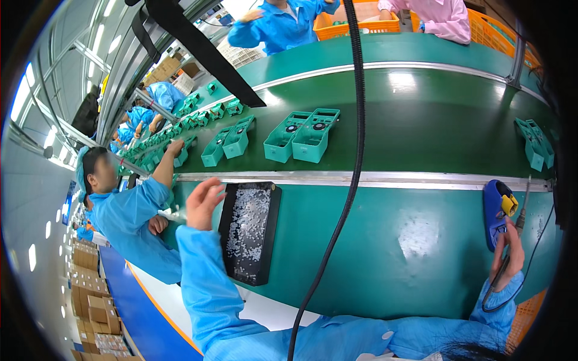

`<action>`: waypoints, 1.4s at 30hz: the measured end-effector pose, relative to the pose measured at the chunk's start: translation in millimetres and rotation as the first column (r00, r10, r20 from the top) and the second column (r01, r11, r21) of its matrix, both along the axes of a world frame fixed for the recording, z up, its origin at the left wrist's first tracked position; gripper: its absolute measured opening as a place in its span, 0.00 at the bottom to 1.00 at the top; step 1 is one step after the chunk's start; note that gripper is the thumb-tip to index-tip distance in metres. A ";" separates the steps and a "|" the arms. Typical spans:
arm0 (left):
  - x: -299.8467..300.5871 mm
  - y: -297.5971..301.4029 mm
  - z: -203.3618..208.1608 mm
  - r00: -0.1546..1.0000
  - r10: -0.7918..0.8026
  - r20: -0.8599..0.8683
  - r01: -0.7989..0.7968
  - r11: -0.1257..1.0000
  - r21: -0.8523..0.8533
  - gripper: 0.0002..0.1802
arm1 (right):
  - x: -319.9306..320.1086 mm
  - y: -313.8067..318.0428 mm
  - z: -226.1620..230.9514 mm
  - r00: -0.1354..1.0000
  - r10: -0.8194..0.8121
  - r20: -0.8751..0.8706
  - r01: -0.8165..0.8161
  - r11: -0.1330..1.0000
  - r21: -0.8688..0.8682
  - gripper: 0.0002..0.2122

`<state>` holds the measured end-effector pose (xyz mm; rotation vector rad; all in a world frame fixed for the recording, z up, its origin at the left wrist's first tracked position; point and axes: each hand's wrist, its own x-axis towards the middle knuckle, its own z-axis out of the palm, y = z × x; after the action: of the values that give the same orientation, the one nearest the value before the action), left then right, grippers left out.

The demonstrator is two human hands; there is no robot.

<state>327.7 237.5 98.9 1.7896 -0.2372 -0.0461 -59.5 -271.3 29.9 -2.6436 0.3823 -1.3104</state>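
Note:
My left hand [203,206] is raised at the upper left corner of a black tray [271,240]. Its fingers are loosely bent and apart, and no object shows in them. Many small whitish, translucent pieces [248,219] lie spread in the tray. At the far right, my right hand [510,249] grips a soldering iron [522,218], its metal tip pointing away from me and its cable running back past my wrist. Just left of that hand sits a blue soldering-iron stand [494,207] with a yellow sponge-like part [510,205].
Green plastic housings [310,144] stand in pairs on the green conveyor [409,132] beyond a metal rail [385,179]. Another pair [534,144] is at the right. A black cable [355,168] hangs across the view. A co-worker [129,210] reaches over the belt at left; others work opposite by orange baskets [355,27].

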 end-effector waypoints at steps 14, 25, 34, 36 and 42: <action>112.4 -148.0 -76.8 0.819 -0.482 0.311 -0.143 0.353 0.925 0.39 | 28.8 49.5 -1.5 0.989 0.132 -0.069 -0.122 0.985 0.125 0.18; 118.8 -171.1 -79.0 0.797 -0.597 0.092 0.028 0.189 0.982 0.48 | 38.6 47.6 -2.5 0.971 0.233 -0.059 -0.220 0.960 0.173 0.18; 80.2 -206.6 -53.1 0.808 -0.589 0.028 0.045 0.108 0.993 0.39 | 45.6 49.0 0.3 0.971 0.236 -0.042 -0.228 0.963 0.143 0.19; 81.5 -207.8 -55.4 0.812 -0.577 0.090 -0.019 0.127 0.992 0.34 | 45.8 49.3 0.7 0.969 0.245 -0.028 -0.240 0.962 0.130 0.19; 70.7 -216.1 -58.5 0.861 -0.509 0.022 0.066 0.155 0.986 0.32 | 49.4 46.1 -3.0 0.966 0.257 -0.018 -0.252 0.956 0.153 0.19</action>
<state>398.3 21.4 40.4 3.0533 -1.0548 -0.1958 -10.1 -225.2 26.9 -2.4952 0.1315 -1.1080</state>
